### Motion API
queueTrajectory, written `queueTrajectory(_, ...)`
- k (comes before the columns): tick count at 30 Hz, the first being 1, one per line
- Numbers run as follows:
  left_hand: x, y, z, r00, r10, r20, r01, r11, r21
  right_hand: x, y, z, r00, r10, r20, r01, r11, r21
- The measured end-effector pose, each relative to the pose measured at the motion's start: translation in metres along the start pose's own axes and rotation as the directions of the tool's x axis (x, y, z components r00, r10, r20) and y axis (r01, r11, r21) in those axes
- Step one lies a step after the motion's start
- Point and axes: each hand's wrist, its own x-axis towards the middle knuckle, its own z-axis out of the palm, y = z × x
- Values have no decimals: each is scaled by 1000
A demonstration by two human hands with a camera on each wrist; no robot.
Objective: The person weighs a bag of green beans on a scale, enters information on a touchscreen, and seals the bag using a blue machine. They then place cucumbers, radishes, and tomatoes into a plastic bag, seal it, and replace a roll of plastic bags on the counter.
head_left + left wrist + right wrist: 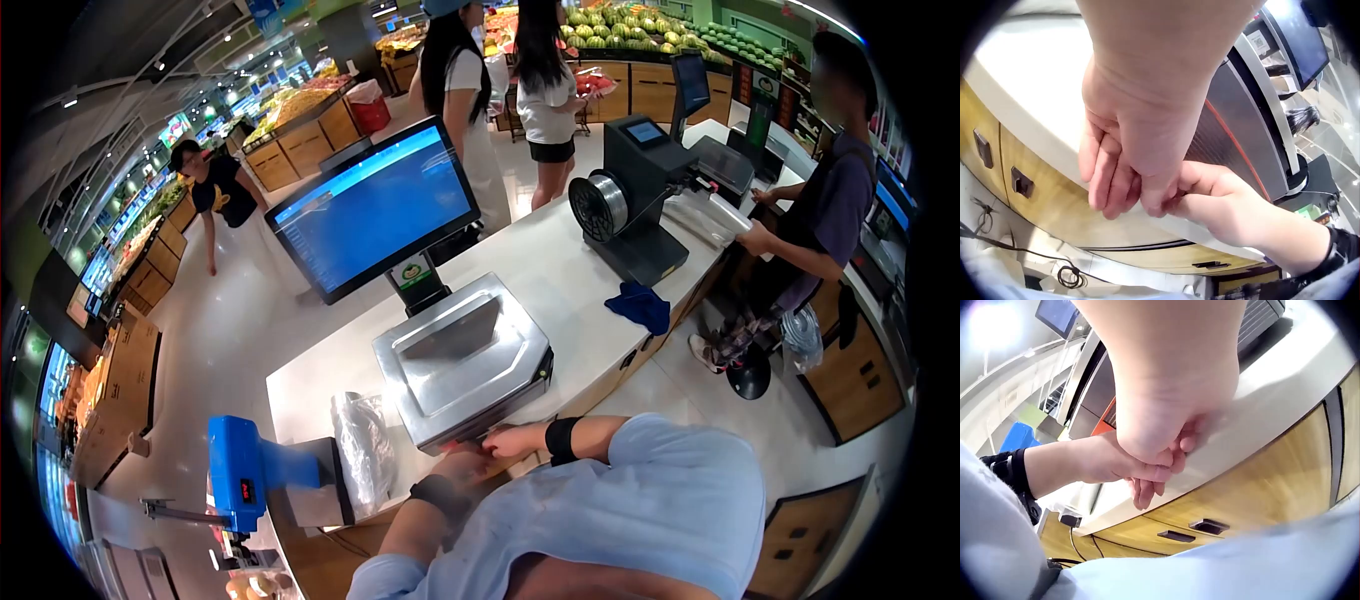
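Both hands meet at the counter's front edge, just before a weighing scale with a steel pan [465, 355]. The left hand [1138, 134] hangs over the edge with its fingers loosely bent and no object in them. Coming in from the other side, the right hand [1219, 203] touches the left thumb with its fingertips. In the right wrist view the left thumb lies against the loosely curled fingers of the right hand [1166, 425]. The head view shows the left hand [462, 462] and right hand [512, 441] partly hidden below the scale. Black bands circle both wrists.
A monitor [375, 210] rises behind the scale. Clear plastic bags [362, 450] and a blue device [235, 475] are at the left. A dark blue cloth [638, 307] and a black machine with a reel [598, 208] occupy the right. Several people stand around the counter.
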Motion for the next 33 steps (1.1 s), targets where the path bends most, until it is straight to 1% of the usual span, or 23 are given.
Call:
queueTrajectory(2, -2, 17, -2, 994, -113, 12, 112, 992, 50, -6, -17, -9, 995, 85, 54, -81, 993, -84)
queueTrajectory(3, 2, 18, -2, 994, -112, 17, 110, 992, 57, -11, -28, -15, 995, 91, 47, -87, 993, -82)
queueTrajectory(5, 14, 20, -4, 995, -41, 88, 5, 930, 368, -17, -41, -31, 958, 158, 238, -188, 976, 112)
queueTrajectory(6, 7, 37, -10, 995, -44, 91, 7, 925, 379, -19, -39, -36, 961, 157, 226, -187, 975, 117)
queueTrajectory(8, -21, 89, -20, 977, 35, 209, -137, 855, 501, -30, -32, -47, 990, 77, 117, -105, 961, 257)
queueTrajectory(9, -27, 93, -22, 985, 43, 166, -78, 974, 212, -38, -41, -64, 993, 84, 85, -106, 949, 297)
queueTrajectory(11, -29, 94, -29, 978, 138, 158, -138, 990, -10, -52, -60, -95, 988, 109, 113, -155, 800, 580)
queueTrajectory(12, -32, 100, -31, 978, 131, 160, -133, 991, -3, -59, -69, -109, 989, 106, 107, -149, 798, 585)
queueTrajectory(14, -45, 119, -29, 948, 308, 79, -287, 937, -198, -70, -83, -132, 995, 94, 31, -88, 691, 717)
queueTrajectory(15, -49, 125, -29, 950, 302, 81, -282, 939, -195, -73, -85, -138, 995, 92, 29, -84, 688, 721)
queueTrajectory(17, -57, 135, -27, 936, 352, 18, -330, 892, -310, -78, -88, -145, 998, 54, -36, -1, 567, 823)
queueTrajectory(18, -59, 138, -26, 938, 346, 23, -322, 894, -312, -81, -93, -149, 998, 35, -48, 20, 557, 831)
queueTrajectory(19, -61, 141, -25, 929, 369, -25, -354, 868, -347, -82, -96, -151, 998, 39, -47, 18, 549, 836)
queueTrajectory(20, -64, 145, -23, 918, 391, -73, -388, 840, -380, -83, -99, -153, 998, 26, -62, 36, 567, 823)
queueTrajectory(21, -69, 150, -21, 919, 389, -66, -383, 839, -386, -85, -101, -154, 997, 14, -75, 53, 586, 808)
queueTrajectory(23, -79, 159, -20, 906, 403, -130, -423, 843, -333, -89, -108, -157, 997, 1, -74, 59, 586, 808)
queueTrajectory(24, -79, 156, -21, 914, 388, -120, -406, 865, -295, -91, -112, -158, 997, -11, -74, 66, 596, 801)
queueTrajectory(25, -78, 154, -21, 915, 385, -118, -402, 864, -303, -92, -114, -158, 997, -23, -74, 73, 604, 794)
queueTrajectory(27, -78, 149, -21, 886, 450, -111, -463, 845, -270, -91, -113, -155, 998, -24, -55, 58, 595, 802)
queueTrajectory(28, -80, 151, -20, 885, 451, -117, -466, 858, -216, -92, -114, -155, 999, -18, -49, 49, 631, 774)
queueTrajectory(29, -81, 150, -19, 887, 446, -117, -462, 858, -225, -92, -115, -157, 999, -11, -44, 40, 668, 743)
queueTrajectory(31, -83, 147, -16, 877, 460, -141, -479, 863, -161, -92, -117, -160, 1000, -8, -24, 23, 676, 737)
queueTrajectory(33, -89, 150, -16, 880, 449, -158, -472, 865, -170, -90, -117, -161, 999, -35, -3, 26, 688, 726)
